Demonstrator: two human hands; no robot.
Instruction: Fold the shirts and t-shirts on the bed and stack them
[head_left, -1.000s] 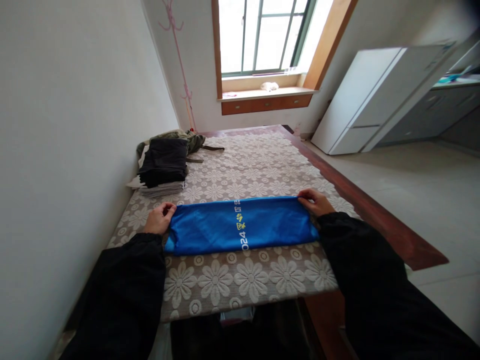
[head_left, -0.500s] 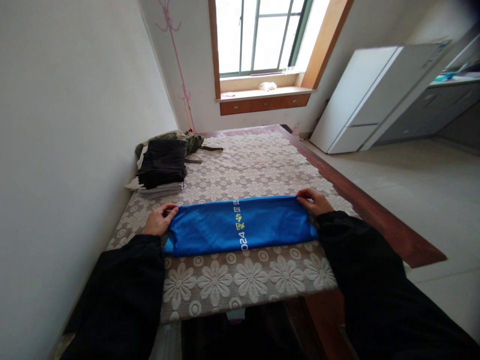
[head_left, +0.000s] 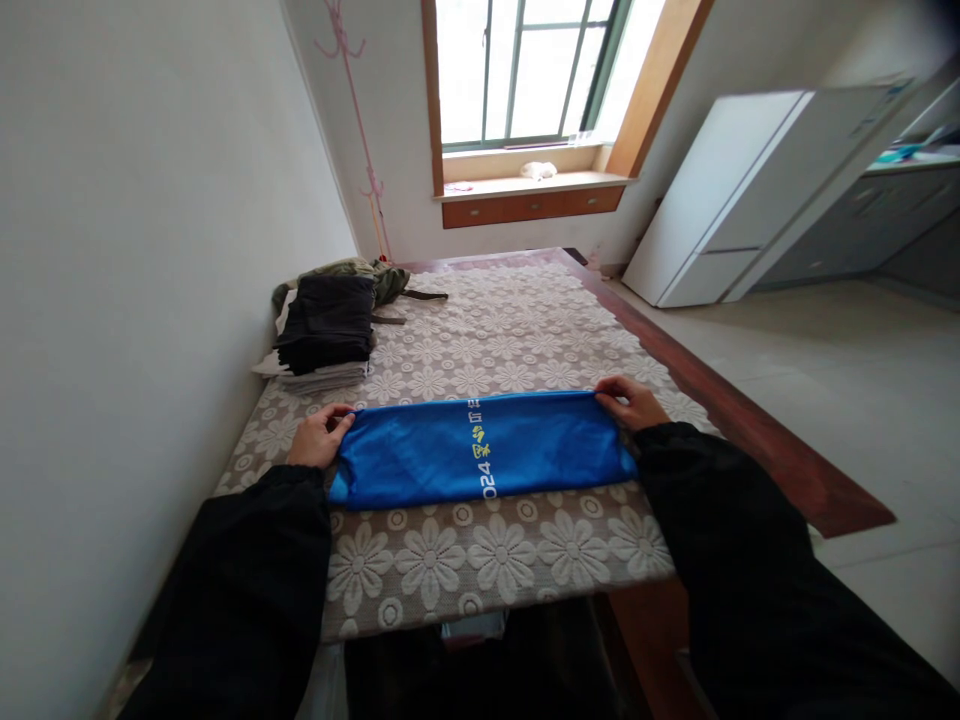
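- Head view, nearest: two loose black fabric sleeves (head_left: 247,580) reach in from the lower left and lower right, gathered at the wrists.
- A grey-brown tablecloth with raised white flowers and rings (head_left: 502,555) covers most of the table, its near edge crossing between the sleeves.
- On it, close to that edge, lies a shiny blue fabric piece folded into a long flat strip (head_left: 420,455), set crosswise, with white and yellow printing across its middle and slight wrinkles.
- The bare left hand (head_left: 321,437) pinches the strip's far left corner between thumb and fingers.
- The bare right hand (head_left: 631,403) likewise grips its far edge close to the right corner, thumb below the fingertips.
- Along the right side, the dark reddish-brown wooden tabletop (head_left: 832,505) shows past the cloth.
- Beyond the left hand, folded black fabric (head_left: 326,325) sits on folded pale grey fabric (head_left: 330,377), near the white wall (head_left: 150,250).
- Just behind lies an olive-green fabric item with dark straps (head_left: 390,285).
- Farther off stand a pink coat stand (head_left: 358,130) at left and a white refrigerator (head_left: 739,180) at right.
- Between them is a green-framed window (head_left: 499,75) above a pale sill (head_left: 491,187).
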